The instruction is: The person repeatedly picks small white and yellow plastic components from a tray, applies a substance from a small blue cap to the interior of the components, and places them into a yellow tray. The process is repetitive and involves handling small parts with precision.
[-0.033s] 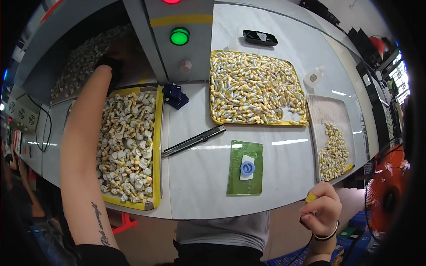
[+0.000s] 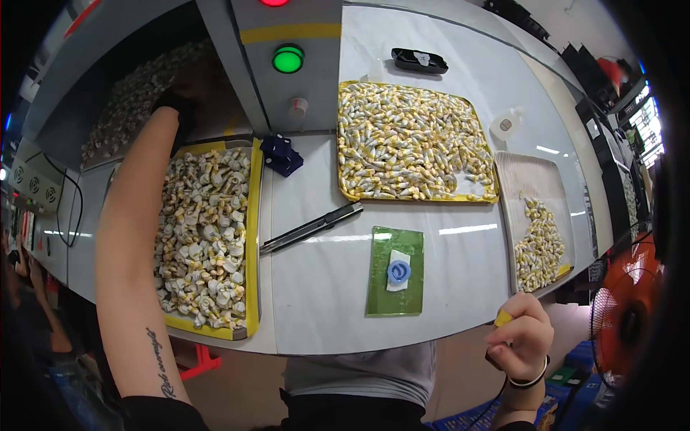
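Note:
My left arm reaches over a tray (image 2: 253, 237) of small white and yellow parts with round flanged ends. It goes into a dark grey box (image 2: 215, 21) where more pale parts (image 2: 129, 104) lie. There my left hand (image 2: 195, 80), with a black band at the wrist, is so shaded that its fingers cannot be made out. Off the table's front right edge, my right hand (image 2: 525, 332) is curled closed. A yellow piece (image 2: 504, 317) shows at a fingertip and something dark by the thumb; whether it is held or worn is unclear.
A yellow-edged tray (image 2: 417, 199) full of small cone-like parts lies beyond a green pad (image 2: 381, 298) bearing a blue ring (image 2: 399, 271). Rightward stands a partly filled tray (image 2: 525, 176). A black bar (image 2: 313, 228), dark blue cloth (image 2: 282, 154), white bottle (image 2: 507, 123) and orange fan (image 2: 629, 302) are around.

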### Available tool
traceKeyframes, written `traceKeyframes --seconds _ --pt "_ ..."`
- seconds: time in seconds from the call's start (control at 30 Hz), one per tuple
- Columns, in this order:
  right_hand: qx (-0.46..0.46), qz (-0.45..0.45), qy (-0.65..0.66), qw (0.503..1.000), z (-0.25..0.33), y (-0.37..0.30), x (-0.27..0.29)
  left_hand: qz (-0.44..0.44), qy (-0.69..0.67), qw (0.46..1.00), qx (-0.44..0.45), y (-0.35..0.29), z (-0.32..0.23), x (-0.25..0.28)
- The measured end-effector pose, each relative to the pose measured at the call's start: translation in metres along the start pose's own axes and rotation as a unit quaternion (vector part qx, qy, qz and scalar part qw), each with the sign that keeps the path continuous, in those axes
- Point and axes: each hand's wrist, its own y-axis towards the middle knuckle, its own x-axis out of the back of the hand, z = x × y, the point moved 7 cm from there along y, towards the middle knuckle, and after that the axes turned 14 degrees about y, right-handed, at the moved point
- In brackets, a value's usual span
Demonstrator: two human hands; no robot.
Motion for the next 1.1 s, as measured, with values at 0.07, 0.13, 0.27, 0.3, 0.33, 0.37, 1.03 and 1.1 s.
traceKeyframes --seconds 0.07,0.13,0.27,0.3,0.33,0.37,1.03,1.1 --pt "0.021 0.034 -0.003 0.999 0.001 0.009 -0.001 -0.015 -0.034 0.999 0.004 -0.009 0.016 0.001" --pt "0.045 0.044 -0.077 0.995 0.003 0.025 -0.002 -0.043 -0.111 0.993 0.001 -0.019 0.031 0.002" --pt "0.051 0.038 -0.245 0.967 -0.008 0.075 0.02 -0.103 -0.344 0.933 -0.018 -0.073 0.053 0.036" --pt "0.01 0.035 -0.263 0.964 -0.016 0.085 0.033 0.045 -0.281 0.956 0.069 -0.081 0.057 0.035" --pt "-0.001 0.052 -0.273 0.961 -0.027 0.098 0.043 -0.001 -0.358 0.931 0.077 -0.104 0.046 0.048" --pt "-0.008 0.07 -0.281 0.957 -0.04 0.11 0.049 -0.013 -0.399 0.916 0.04 -0.129 0.033 0.066" --pt "0.158 0.25 -0.139 0.945 0.0 0.1 -0.064 0.159 -0.827 0.507 -0.182 -0.318 -0.227 0.117" --pt "0.162 0.253 -0.171 0.938 -0.004 0.094 -0.071 0.162 -0.831 0.517 -0.126 -0.321 -0.236 0.111"
